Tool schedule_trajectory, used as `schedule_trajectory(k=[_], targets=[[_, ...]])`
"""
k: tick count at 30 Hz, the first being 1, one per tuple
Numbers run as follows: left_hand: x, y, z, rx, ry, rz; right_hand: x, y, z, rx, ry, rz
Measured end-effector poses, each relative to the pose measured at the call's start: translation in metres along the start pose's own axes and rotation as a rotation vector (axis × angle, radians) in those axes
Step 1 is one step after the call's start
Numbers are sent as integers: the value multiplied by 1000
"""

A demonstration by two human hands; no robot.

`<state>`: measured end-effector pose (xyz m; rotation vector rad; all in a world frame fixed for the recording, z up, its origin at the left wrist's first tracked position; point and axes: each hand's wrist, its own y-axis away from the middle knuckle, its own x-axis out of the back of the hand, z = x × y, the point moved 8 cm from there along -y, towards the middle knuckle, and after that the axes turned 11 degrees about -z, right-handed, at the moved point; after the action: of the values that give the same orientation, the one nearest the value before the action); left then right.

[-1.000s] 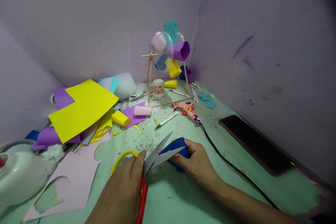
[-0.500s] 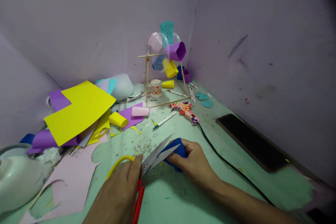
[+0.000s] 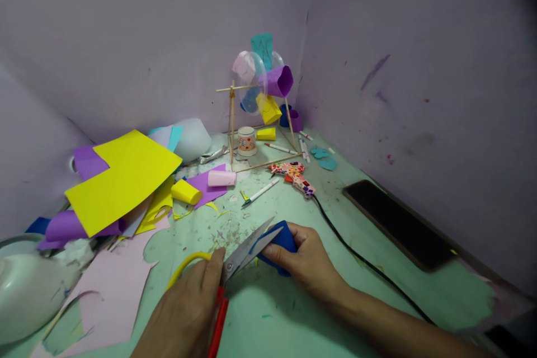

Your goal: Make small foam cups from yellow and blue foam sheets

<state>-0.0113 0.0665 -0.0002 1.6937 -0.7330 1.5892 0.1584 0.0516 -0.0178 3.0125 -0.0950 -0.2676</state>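
My left hand grips a pair of scissors with one yellow and one red handle. The blades are parted and point up and to the right, with a blue piece of paper or foam at their tips. My right hand pinches that blue piece, which looks curved like a small cup. One blade lies across its near face; whether the other is inside it I cannot tell. A floral glue gun lies beyond my right hand, its black cord running past my forearm.
A stick frame carrying a clear wheel with coloured paper cups stands at the back, a printed paper cup within it. Left are yellow sheets, pink scraps and a white rounded container. A phone lies right; a marker lies ahead.
The view has shifted slightly, so everything sits a little further left. Both hands keep their hold, and the scissors stay parted at the blue piece.
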Motion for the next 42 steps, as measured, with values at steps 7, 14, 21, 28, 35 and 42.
schedule_trajectory(k=[7, 14, 21, 28, 35, 42], targets=[[-2, -1, -1, -22, 14, -5, 1, 1, 1, 13, -2, -2], [8, -2, 10, 47, -16, 206, 1, 1, 1, 66, 76, 2], [4, -5, 10, -9, -79, 175, -3, 2, 2, 91, 33, -6], [3, -3, 9, -38, -183, 133, -2, 1, 4, 102, 3, -1], [0, -5, 8, -78, -219, 117, -2, 1, 6, 85, 0, 13], [0, -4, 10, -78, -157, 89, -2, 0, 7, 74, 22, 16]])
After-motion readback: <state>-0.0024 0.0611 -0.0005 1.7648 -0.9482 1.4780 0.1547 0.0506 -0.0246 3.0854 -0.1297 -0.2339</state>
